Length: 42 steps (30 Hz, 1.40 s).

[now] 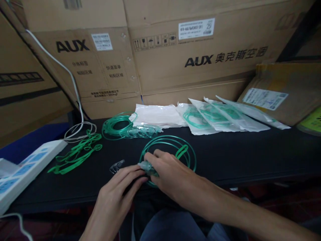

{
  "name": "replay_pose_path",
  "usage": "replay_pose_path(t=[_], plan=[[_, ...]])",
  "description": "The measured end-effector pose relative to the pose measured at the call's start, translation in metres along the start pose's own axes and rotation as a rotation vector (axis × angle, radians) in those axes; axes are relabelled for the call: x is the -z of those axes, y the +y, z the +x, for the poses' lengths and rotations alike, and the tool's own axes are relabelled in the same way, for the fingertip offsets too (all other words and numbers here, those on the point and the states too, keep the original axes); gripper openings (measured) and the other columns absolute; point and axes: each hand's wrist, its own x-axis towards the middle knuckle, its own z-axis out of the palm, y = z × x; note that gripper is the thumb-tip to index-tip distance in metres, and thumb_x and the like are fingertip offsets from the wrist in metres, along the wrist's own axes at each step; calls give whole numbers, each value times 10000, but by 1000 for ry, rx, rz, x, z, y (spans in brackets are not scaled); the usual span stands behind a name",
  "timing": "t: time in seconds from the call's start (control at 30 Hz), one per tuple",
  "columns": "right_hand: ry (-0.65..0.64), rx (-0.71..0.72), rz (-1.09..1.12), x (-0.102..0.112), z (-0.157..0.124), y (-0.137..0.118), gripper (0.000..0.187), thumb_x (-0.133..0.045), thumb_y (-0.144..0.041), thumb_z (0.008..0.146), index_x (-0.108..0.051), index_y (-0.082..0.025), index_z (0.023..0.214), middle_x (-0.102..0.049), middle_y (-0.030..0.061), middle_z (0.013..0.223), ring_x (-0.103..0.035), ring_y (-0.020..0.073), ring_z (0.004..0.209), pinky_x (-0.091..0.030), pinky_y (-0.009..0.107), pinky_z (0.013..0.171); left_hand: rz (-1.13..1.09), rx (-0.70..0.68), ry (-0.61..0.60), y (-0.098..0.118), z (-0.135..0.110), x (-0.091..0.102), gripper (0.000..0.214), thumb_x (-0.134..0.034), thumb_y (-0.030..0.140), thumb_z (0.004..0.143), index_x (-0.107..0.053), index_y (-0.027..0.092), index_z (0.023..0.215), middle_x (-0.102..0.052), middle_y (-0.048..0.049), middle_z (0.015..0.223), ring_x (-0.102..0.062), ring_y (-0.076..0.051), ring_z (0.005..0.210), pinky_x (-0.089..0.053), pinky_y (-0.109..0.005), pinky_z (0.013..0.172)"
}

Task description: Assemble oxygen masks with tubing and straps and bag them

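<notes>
A coil of green tubing [173, 142] lies on the black table [250, 157] near its front edge. My right hand [168, 169] is closed on the tubing's pale connector end [145, 165], fingers wrapped over it. My left hand [122, 187] meets it from the left, its fingertips pinched at the same connector. A small clear plastic clip [116, 166] lies just left of my left hand's fingers.
Another green tubing coil with clear connectors [120, 129] lies further back. Green elastic bands [77, 154] lie at the left beside a white power strip [25, 169]. Several sealed tubing packets [215, 117] are fanned at the back right. Cardboard boxes [175, 50] stand behind.
</notes>
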Motion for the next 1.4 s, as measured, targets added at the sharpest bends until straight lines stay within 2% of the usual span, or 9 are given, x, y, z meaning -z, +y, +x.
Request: replay_pose_path(t=[0.13,0.33,0.47,0.6,0.77,0.93,1.07,1.2,1.4], plan=[[-42,55,-42,3,0,8,507,-491,11,911,-456,-159,1387,-619,139,1225,-557,269,1148,-412,450,1045,29,-45,29,-3,-4,4,278,-519,388,1025,-751,243,1071,-781,-5,1087,-765,-150,961,-600,-225,926],[-264,-68,9,34,-8,38,458,-658,-33,790,-605,-245,1193,-641,52,1158,-600,230,1064,-473,313,883,60,13,37,-2,-11,2,295,-508,409,1027,-735,262,1145,-764,6,1179,-756,-153,1028,-580,-243,979],[-262,-59,73,57,-15,43,496,-640,-2,801,-600,-264,1220,-650,24,1206,-607,198,1118,-439,290,962,38,64,55,-1,-10,-1,294,-552,435,1003,-706,248,1170,-765,-7,1156,-756,-155,1010,-594,-244,953],[-289,-45,96,61,-13,38,461,-640,10,825,-614,-238,1213,-664,27,1218,-605,191,1146,-419,281,996,-13,21,53,3,-4,-5,395,-624,466,955,-644,239,1278,-758,-25,1116,-750,-151,904,-622,-232,829],[-298,-74,128,55,-10,34,383,-627,1,855,-652,-217,1170,-696,34,1159,-630,186,1107,-435,270,981,-60,-64,14,11,3,-5,177,-585,310,1003,-727,260,1096,-736,-11,1015,-709,-147,915,-593,-232,820],[-250,-10,177,63,-25,48,528,-575,3,858,-603,-272,1308,-667,28,1277,-598,179,1185,-418,290,1045,-44,-94,-69,3,1,11,262,-522,165,1003,-704,276,1156,-711,-12,1038,-702,-124,915,-572,-181,802],[-243,-43,148,81,-35,52,451,-541,-26,887,-665,-264,1249,-693,48,1228,-631,192,1133,-470,300,986,10,-86,-148,-14,-3,21,423,-445,91,941,-705,292,1206,-702,-30,1028,-698,-124,847,-569,-171,734],[-280,-50,166,97,-36,49,359,-537,-36,915,-726,-254,1128,-724,39,1076,-670,181,1019,-509,280,900,32,-72,-24,-29,-3,20,467,-361,102,905,-779,304,953,-701,-31,893,-673,-135,730,-568,-189,681],[-288,-29,189,97,-33,56,358,-543,-10,891,-767,-243,1046,-725,50,1012,-676,185,976,-527,264,826,-2,93,-143,-32,12,8,373,-407,151,917,-754,265,993,-751,-71,1049,-733,-196,922,-622,-275,780]])
